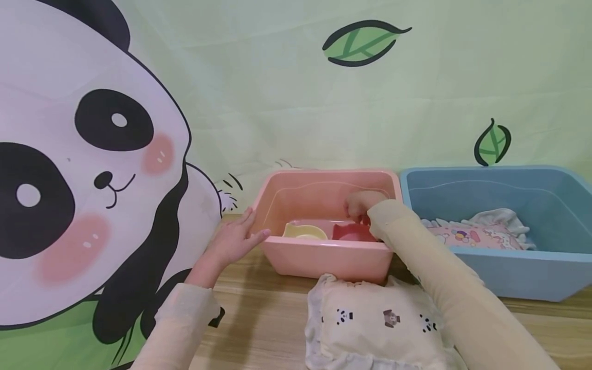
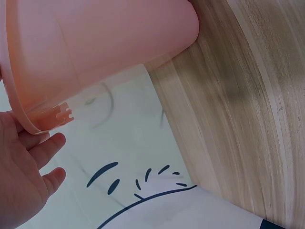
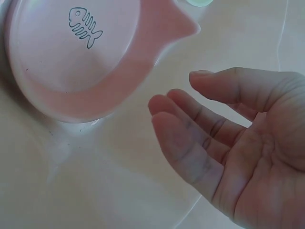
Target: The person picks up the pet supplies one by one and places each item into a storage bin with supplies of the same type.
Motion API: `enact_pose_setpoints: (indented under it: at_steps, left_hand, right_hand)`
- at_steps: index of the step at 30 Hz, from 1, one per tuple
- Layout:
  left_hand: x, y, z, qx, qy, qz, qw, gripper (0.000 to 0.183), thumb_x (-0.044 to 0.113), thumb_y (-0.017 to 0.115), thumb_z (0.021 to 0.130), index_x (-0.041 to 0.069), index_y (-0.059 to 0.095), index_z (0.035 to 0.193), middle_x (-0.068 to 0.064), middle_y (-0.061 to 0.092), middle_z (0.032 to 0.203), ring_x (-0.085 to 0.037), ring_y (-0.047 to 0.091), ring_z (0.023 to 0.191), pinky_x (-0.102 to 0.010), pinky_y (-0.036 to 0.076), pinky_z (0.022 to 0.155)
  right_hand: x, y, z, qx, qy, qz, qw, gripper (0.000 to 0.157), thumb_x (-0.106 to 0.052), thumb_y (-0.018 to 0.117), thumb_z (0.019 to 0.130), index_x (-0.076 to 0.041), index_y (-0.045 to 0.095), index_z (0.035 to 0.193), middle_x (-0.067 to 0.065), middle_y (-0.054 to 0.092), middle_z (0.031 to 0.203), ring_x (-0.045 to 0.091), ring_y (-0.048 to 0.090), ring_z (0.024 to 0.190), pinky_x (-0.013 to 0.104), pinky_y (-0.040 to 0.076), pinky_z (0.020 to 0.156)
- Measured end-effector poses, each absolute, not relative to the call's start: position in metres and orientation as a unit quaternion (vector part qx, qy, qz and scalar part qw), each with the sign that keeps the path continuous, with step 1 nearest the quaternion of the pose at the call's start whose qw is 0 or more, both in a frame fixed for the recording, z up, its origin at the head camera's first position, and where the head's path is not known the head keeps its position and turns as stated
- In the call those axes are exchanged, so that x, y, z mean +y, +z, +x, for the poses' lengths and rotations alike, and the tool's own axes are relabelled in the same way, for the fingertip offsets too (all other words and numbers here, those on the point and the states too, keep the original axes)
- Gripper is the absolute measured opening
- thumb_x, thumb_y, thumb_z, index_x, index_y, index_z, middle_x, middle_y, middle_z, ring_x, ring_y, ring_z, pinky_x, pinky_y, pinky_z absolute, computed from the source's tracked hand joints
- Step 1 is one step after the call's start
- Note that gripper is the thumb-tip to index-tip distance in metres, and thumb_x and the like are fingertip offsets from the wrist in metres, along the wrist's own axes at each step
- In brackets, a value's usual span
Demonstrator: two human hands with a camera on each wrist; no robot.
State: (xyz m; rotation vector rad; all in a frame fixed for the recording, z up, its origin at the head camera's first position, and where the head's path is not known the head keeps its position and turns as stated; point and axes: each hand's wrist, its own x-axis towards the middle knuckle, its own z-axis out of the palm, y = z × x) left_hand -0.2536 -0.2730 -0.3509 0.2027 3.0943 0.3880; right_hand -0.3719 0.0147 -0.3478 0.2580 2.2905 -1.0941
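My left hand (image 1: 234, 240) rests with its fingers against the left rim of the pink plastic bin (image 1: 324, 259). In the left wrist view those fingers touch the outside of the rim, loosely extended. Inside the bin lie a pale yellow cat-eared bowl (image 1: 305, 232) and a red-pink one (image 1: 353, 232). My right hand (image 1: 363, 204) reaches into the bin above the red-pink bowl. The right wrist view shows that hand (image 3: 238, 143) with loosely bent fingers and nothing between them, apart from a pink bowl (image 3: 71, 62) with a fishbone print.
A blue bin (image 1: 518, 272) stands on the right with a pink patterned, frilled cloth item (image 1: 481, 236) inside. In front of the pink bin, a cream frilled pillow (image 1: 365, 329) with animal prints lies on the wooden table (image 1: 240, 318). Behind hangs a panda-print backdrop (image 1: 259, 103).
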Motion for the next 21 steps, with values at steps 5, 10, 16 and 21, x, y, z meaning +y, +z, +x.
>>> enact_pose_setpoints:
  at_steps: [5, 10, 16, 21]
  left_hand:
    - [-0.2734, -0.3498, -0.2541, 0.99, 0.124, 0.068, 0.004, 0.089, 0.074, 0.026, 0.078, 0.011, 0.018, 0.141, -0.007, 0.016, 0.148, -0.03, 0.044, 0.119, -0.048, 0.032, 0.1]
    - [-0.2737, -0.3494, -0.2546, 0.99, 0.122, 0.071, 0.0, 0.089, 0.073, 0.027, 0.078, 0.011, 0.018, 0.141, -0.007, 0.017, 0.147, -0.029, 0.047, 0.116, -0.047, 0.033, 0.1]
    - [-0.273, -0.3484, -0.2549, 0.99, 0.121, 0.072, -0.002, 0.089, 0.073, 0.027, 0.078, 0.011, 0.019, 0.141, -0.008, 0.017, 0.147, -0.028, 0.047, 0.115, -0.047, 0.034, 0.099]
    - [-0.2713, -0.347, -0.2545, 0.99, 0.124, 0.066, 0.009, 0.09, 0.074, 0.027, 0.077, 0.012, 0.017, 0.142, -0.006, 0.015, 0.148, -0.03, 0.041, 0.123, -0.048, 0.032, 0.101]
  right_hand:
    - [0.0142, -0.3492, -0.3791, 0.886, -0.35, 0.024, 0.302, 0.045, -0.001, 0.071, 0.056, -0.014, 0.06, 0.097, 0.01, 0.054, 0.098, 0.024, 0.053, 0.081, 0.034, 0.053, 0.067]
    - [0.015, -0.3505, -0.3803, 0.879, -0.37, 0.036, 0.298, 0.048, -0.002, 0.073, 0.051, -0.017, 0.06, 0.095, 0.009, 0.054, 0.099, 0.025, 0.053, 0.08, 0.034, 0.053, 0.064]
    - [0.0155, -0.3499, -0.3779, 0.854, -0.43, 0.09, 0.28, 0.058, -0.006, 0.075, 0.046, -0.02, 0.059, 0.1, 0.007, 0.053, 0.101, 0.027, 0.052, 0.087, 0.035, 0.052, 0.06]
    - [0.0166, -0.3492, -0.3775, 0.846, -0.452, 0.093, 0.267, 0.053, -0.007, 0.071, 0.051, -0.022, 0.058, 0.101, 0.006, 0.052, 0.102, 0.026, 0.05, 0.092, 0.036, 0.051, 0.064]
